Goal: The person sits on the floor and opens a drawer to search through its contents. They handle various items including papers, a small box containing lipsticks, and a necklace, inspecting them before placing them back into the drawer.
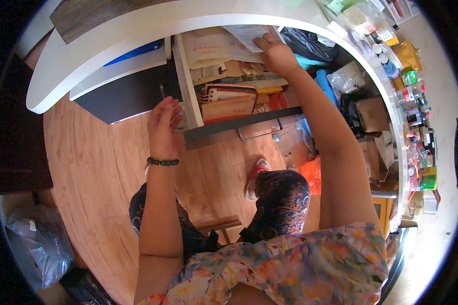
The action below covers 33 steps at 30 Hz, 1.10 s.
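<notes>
An open drawer (194, 109) with a dark front panel stands pulled out from under the white desk. My right hand (277, 56) reaches over its far right part, fingers closed on a pale printed paper (243, 36) that lies over the drawer's back. Beneath and nearer are a large cream paper envelope (208, 50), several stacked papers and a spiral-bound notebook (231, 96) standing toward the front. Just outside the drawer's left wall hovers my left hand (164, 122), its fingers loosely bent and apart, with nothing visible in them. A dark beaded bracelet (163, 162) circles that wrist.
A black cabinet front (124, 96) is left of the drawer. Bags and cardboard boxes (374, 114) fill the space under the desk at right. Bottles and packages line the desktop (399, 168). An orange bag (310, 173) lies on the wooden floor (96, 162) by my knee.
</notes>
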{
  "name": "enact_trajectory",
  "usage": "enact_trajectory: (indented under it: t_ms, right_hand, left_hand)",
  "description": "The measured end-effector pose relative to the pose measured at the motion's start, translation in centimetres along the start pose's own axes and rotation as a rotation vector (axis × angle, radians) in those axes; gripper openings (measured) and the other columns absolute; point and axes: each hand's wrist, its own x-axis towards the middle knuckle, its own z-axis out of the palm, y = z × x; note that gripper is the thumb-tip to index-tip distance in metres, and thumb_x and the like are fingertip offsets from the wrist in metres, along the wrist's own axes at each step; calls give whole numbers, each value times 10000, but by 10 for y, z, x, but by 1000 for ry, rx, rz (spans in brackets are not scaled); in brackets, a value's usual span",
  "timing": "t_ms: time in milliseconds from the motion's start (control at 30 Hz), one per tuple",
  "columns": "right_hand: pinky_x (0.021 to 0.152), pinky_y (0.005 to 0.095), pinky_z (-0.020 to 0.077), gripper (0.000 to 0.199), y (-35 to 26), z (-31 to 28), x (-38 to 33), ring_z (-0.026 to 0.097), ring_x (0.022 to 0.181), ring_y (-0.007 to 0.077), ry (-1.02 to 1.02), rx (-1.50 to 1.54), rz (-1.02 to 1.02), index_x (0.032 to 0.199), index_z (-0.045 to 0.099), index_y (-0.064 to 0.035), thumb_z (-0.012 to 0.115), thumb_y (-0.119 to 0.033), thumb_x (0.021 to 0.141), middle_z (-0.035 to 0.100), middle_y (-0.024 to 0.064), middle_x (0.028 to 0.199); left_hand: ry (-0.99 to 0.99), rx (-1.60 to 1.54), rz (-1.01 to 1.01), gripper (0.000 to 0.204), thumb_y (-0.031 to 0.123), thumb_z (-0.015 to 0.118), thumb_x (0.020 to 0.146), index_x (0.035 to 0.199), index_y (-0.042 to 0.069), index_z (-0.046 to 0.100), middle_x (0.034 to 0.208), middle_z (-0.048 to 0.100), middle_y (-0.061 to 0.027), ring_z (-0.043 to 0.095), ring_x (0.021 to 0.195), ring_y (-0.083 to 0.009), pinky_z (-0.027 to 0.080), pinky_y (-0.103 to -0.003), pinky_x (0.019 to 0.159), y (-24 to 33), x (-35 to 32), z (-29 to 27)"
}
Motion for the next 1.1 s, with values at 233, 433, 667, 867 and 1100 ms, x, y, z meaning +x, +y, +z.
enact_trajectory:
  t_ms: [233, 433, 667, 867, 1100]
  right_hand:
    - [741, 411, 500, 337, 1, -2, -8, 602, 858, 345, -34, -12, 11, 1061, 545, -66, 579, -82, 726, 597, 156, 962]
    - [712, 418, 501, 264, -24, -24, -19, 608, 833, 345, -147, -13, -148, 990, 523, -39, 573, -91, 736, 605, 169, 908]
    - [683, 408, 509, 210, -29, -33, -38, 620, 768, 327, -171, -111, -212, 929, 505, -28, 559, -86, 735, 597, 166, 878]
    - [652, 401, 515, 202, -34, -30, -31, 625, 749, 319, -49, -162, -43, 936, 512, -29, 543, -68, 741, 600, 162, 854]
    - [759, 420, 485, 421, -25, -19, -9, 595, 922, 336, -243, -202, 24, 1165, 493, -50, 559, -69, 749, 575, 181, 1068]
  left_hand:
    - [6, 19, -9, 355, 268, 571, 895, 1162, 39, 530, 1115, 599, -85, 580, 963, -164, 460, -273, 796, -1, 4, 1]
    - [5, 31, -18, 348, 274, 573, 892, 1152, 45, 536, 1099, 608, -80, 580, 957, -163, 456, -283, 804, 0, 2, 3]
    - [-26, 59, -16, 361, 285, 571, 889, 1165, 56, 535, 1117, 607, -72, 578, 976, -168, 448, -299, 836, -1, -3, 8]
    - [-47, 81, -33, 379, 299, 584, 882, 1170, 58, 535, 1114, 607, -78, 579, 972, -169, 447, -295, 841, -8, 1, 5]
    - [-55, 85, -54, 370, 288, 592, 881, 1166, 58, 537, 1111, 605, -84, 577, 977, -170, 446, -290, 846, -6, 1, 8]
